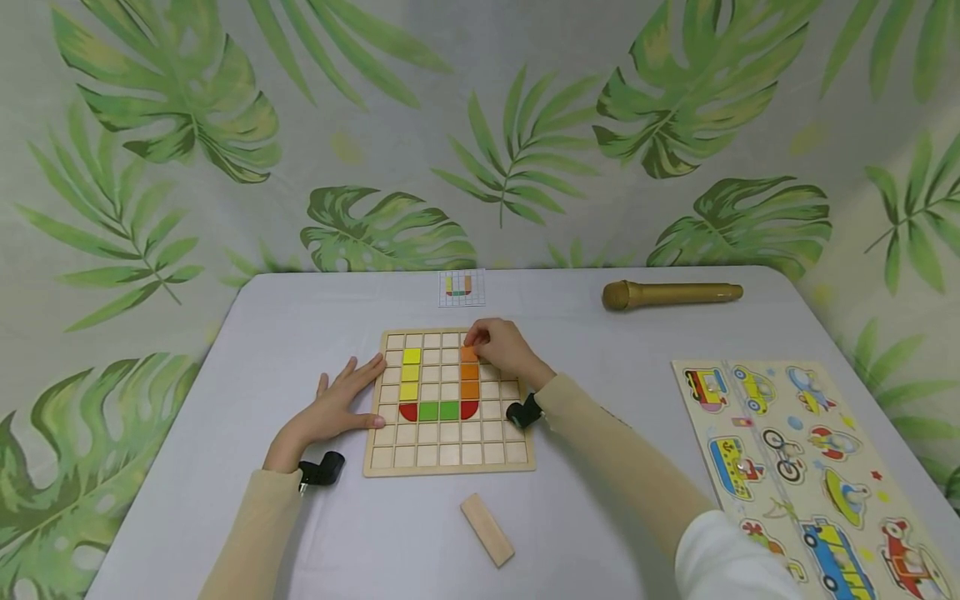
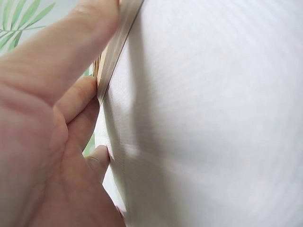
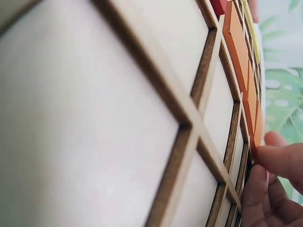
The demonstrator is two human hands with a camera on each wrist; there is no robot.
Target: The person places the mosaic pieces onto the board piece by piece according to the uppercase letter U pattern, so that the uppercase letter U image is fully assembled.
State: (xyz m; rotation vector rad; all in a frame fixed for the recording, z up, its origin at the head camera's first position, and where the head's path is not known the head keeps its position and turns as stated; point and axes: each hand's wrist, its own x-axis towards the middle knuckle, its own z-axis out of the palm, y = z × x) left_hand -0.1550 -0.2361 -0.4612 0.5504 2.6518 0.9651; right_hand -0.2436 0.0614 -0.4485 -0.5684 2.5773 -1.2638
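A wooden grid board (image 1: 450,457) lies on the table with a U of coloured tiles set in its squares. Yellow tiles (image 1: 410,373) form the left column, green tiles (image 1: 438,411) the bottom between two red rounded tiles (image 1: 468,410), and orange tiles (image 1: 469,381) the right column. My right hand (image 1: 501,346) pinches the topmost orange tile at the upper end of that column; its thumb and finger meet the tile's edge in the right wrist view. With fingers spread, my left hand (image 1: 336,407) rests against the board's left edge, its thumb near the lower left squares.
A pattern card (image 1: 462,288) showing a similar U lies behind the board. At the back right is a gold microphone (image 1: 675,294). A vehicle puzzle board (image 1: 795,467) covers the right side. In front lies a plain wooden block (image 1: 487,530).
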